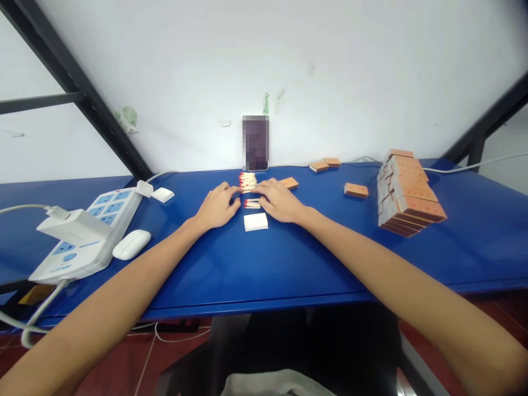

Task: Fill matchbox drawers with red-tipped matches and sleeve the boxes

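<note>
A pile of red-tipped matches (248, 181) lies on the blue table between my hands. My left hand (217, 206) is at its left, index finger stretched to the red heads and thumb apart below. From the right, my right hand (284, 201) reaches in, its index fingertip at the near edge of the pile. Its thumb is beside the right end of a smaller row of matches (252, 204). Both hands look open, fingers apart. Nearer to me lies a white matchbox tray (256, 221). An orange matchbox (289, 183) sits just behind my right hand, partly hidden.
Stacked matchboxes (408, 192) stand at the right, with a single matchbox (356, 190) beside them and two more (325, 164) by the wall. A phone-like device (256, 143) leans on the wall. At left are a power strip (88, 236) and a white earbud case (132, 245).
</note>
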The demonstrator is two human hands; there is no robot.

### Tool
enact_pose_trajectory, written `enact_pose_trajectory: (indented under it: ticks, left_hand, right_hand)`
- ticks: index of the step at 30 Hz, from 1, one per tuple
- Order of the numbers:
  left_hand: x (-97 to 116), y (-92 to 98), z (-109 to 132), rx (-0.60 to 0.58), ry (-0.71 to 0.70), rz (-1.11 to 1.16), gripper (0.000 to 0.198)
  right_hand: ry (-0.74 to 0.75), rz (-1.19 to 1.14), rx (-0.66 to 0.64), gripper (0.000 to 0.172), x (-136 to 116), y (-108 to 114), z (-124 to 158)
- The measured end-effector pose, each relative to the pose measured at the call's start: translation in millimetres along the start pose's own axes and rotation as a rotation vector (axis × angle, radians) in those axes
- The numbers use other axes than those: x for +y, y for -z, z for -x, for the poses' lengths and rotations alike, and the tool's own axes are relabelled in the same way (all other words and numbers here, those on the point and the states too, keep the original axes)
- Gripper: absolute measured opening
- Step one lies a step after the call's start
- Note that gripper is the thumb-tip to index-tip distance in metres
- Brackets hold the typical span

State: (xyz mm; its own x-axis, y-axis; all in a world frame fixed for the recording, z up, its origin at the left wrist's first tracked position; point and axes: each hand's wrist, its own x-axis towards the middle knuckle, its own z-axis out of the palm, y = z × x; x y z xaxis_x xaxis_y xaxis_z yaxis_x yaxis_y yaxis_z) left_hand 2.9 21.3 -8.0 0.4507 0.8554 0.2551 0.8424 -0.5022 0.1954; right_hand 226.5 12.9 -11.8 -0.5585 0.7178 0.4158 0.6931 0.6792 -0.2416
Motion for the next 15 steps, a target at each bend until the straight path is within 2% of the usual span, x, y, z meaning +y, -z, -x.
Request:
enact_pose_trajectory:
  ticks: [5, 11, 15]
  left_hand:
    - [0.2, -0.1, 0.8, 0.01, -0.021, -0.033, 0.045]
    - [6.7, 4.9, 4.1, -0.013, -0.06, -0.203, 0.046]
    - [9.1, 7.3, 4.8, -0.022, -0.091, -0.213, 0.045]
  right_hand:
    - [0.003, 0.001, -0.017, 0.041, 1.9, -1.7, -0.5]
    - [0.02, -0.022, -0.038, 0.044, 2.7, -2.0, -0.6]
    - [0.006, -0.031, -0.033, 0.045, 2.4, -1.4, 0.1]
